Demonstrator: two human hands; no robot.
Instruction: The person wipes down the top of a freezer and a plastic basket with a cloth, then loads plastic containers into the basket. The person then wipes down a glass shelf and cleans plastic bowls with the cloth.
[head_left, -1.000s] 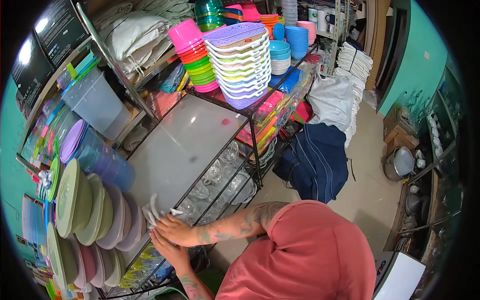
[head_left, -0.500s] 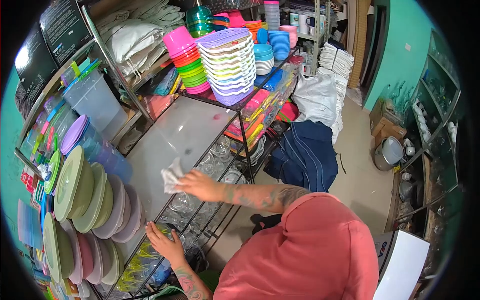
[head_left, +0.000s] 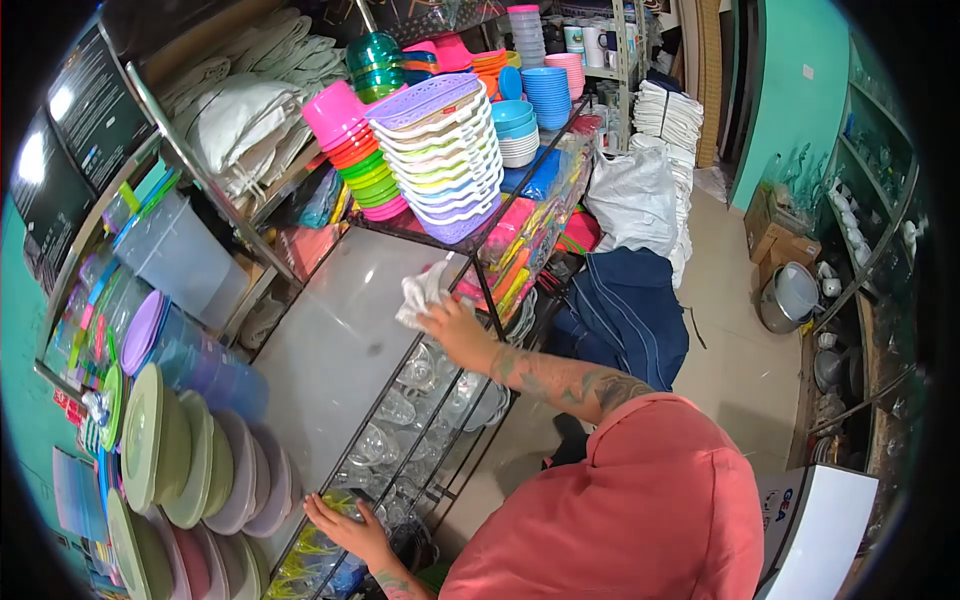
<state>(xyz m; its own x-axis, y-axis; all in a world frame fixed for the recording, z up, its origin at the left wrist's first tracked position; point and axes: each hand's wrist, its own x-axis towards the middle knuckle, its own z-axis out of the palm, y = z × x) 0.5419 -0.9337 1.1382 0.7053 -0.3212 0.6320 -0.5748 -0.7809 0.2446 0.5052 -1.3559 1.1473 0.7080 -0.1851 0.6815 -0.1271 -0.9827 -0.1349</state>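
A crumpled white cloth [head_left: 421, 295] is bunched in my right hand [head_left: 458, 332], whose fingers press it onto the grey shelf top [head_left: 325, 330] by the front edge. Close by stands the stack of plastic baskets [head_left: 445, 165]. My left hand [head_left: 348, 528] lies with its fingers stretched out on the black metal rack's front rail [head_left: 322, 480]. Just left of it are lidded bowls [head_left: 160, 440] in green and mauve, stacked on their sides. A small dark smudge shows on the shelf top. Under the rack bars sit several clear glasses [head_left: 375, 445].
Pink, orange and green dippers [head_left: 365, 160] and blue bowls [head_left: 547, 98] stand at the shelf's far end. Clear plastic bins [head_left: 185, 260] line the left side. Dark blue fabric [head_left: 625, 320] lies on the floor beyond the rack. A white box [head_left: 820, 530] is at the right.
My right hand and the cloth have moved right and away across the shelf top, toward the baskets. My left hand stays on the rail. The camera view has shifted slightly.
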